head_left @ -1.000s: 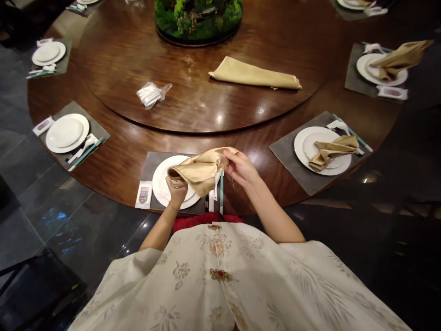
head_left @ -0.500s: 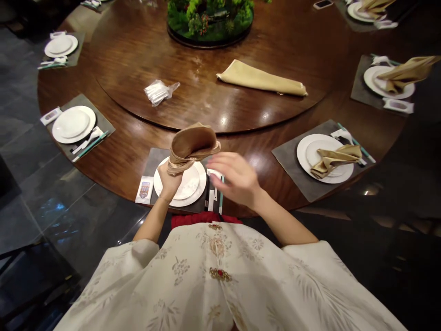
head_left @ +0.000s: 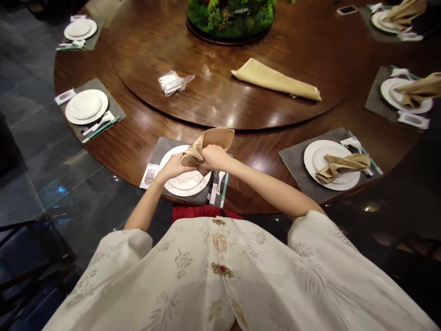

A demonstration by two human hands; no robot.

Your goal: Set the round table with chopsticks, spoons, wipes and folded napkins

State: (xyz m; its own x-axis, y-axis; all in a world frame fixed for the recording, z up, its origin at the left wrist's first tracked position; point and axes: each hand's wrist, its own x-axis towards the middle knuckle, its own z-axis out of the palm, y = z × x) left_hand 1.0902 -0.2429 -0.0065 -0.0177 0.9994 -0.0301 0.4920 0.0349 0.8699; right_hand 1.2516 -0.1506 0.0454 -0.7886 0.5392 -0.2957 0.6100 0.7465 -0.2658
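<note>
A gold cloth napkin (head_left: 217,137), partly rolled and folded, is gripped between both of my hands above the nearest place setting. My left hand (head_left: 174,166) is closed around its lower left side. On its right side, my right hand (head_left: 214,157) is closed too, its fingertips partly hidden by the cloth. Below the hands lie stacked white plates (head_left: 188,187) on a grey placemat (head_left: 165,146). Chopsticks and a white spoon (head_left: 220,180) rest to the right of the plates, and a white packet (head_left: 149,176) is at their left.
A folded gold cloth (head_left: 275,80) and a plastic bag of white items (head_left: 175,82) lie on the round turntable. Green decorative foliage (head_left: 230,18) stands at its centre. Place settings with plates (head_left: 312,170) flank me; those on the right hold folded napkins.
My right hand, apart from the napkin before, has come left and closed on it. The napkin has turned, its open end now toward the right. The view has shifted slightly.
</note>
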